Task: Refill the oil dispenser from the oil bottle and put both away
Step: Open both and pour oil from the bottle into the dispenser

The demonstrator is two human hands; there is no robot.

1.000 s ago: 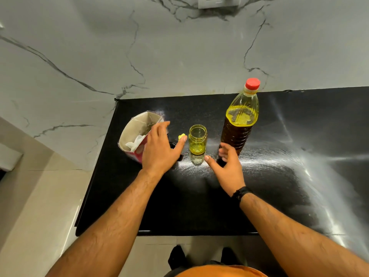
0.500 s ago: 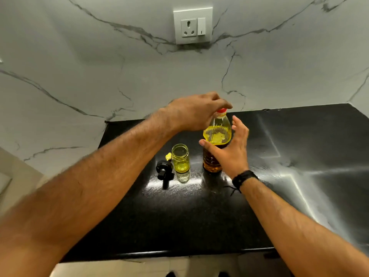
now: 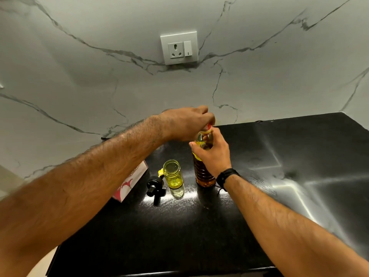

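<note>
Right hand (image 3: 214, 156) grips the ribbed plastic oil bottle (image 3: 204, 174); left hand (image 3: 187, 122) pinches its red cap (image 3: 209, 126).

A socket plate (image 3: 179, 48) sits on the veined marble wall (image 3: 79, 76); a pink-and-white carton (image 3: 130, 181) stands at the black counter's (image 3: 199, 236) left edge.
</note>
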